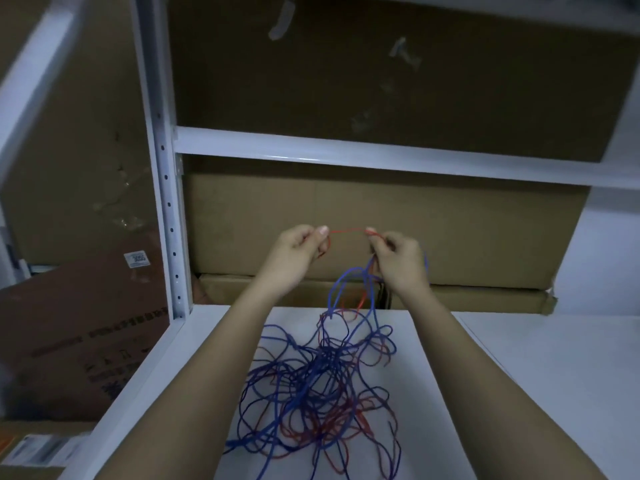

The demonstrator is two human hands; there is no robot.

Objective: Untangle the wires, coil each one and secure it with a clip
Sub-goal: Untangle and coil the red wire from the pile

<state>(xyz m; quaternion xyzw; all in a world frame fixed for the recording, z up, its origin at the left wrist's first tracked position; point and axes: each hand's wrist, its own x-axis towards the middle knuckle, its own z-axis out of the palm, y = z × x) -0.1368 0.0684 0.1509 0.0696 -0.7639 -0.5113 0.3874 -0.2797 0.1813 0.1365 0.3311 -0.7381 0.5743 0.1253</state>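
Observation:
A tangle of blue and red wires (322,386) lies on the white shelf surface (536,358) between my forearms. A short stretch of red wire (347,231) runs taut between my two raised hands. My left hand (298,252) pinches one end of that stretch, with the wire curving down past its palm. My right hand (394,254) pinches the other end and also holds several blue and red strands that hang from it down into the tangle. No clip is visible.
A white metal shelf upright (166,188) stands at the left and a crossbeam (346,152) runs above my hands. Cardboard boxes (450,230) fill the back of the shelf. More boxes (76,334) sit lower left, outside the rack.

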